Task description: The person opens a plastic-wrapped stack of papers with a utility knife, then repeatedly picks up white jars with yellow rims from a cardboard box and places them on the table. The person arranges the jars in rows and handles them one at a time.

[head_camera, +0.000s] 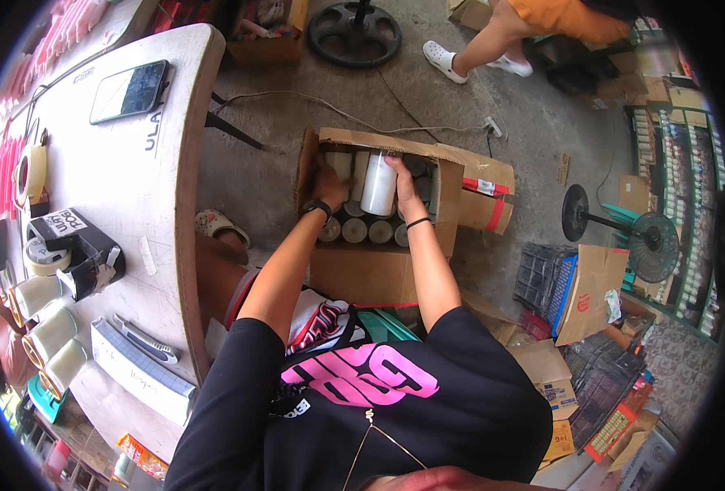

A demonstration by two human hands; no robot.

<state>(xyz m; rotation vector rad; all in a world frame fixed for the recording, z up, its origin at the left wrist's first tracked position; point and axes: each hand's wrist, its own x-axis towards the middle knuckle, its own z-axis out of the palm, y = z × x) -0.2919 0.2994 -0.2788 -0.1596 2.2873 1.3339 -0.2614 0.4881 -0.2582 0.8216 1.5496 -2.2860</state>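
An open cardboard box stands before me, packed with upright and lying cylinders, apparently jars or rolls. My right hand grips a white cylinder by its side and upper end, above the others in the box. Inside the box's left part, my left hand is slightly blurred beside a pale cylinder; whether it grips that one cannot be told.
At the left is a table with a smartphone, tape rolls and a utility knife. A power cord crosses the floor. Another person's leg is at the top right. Plastic crates and a fan stand at right.
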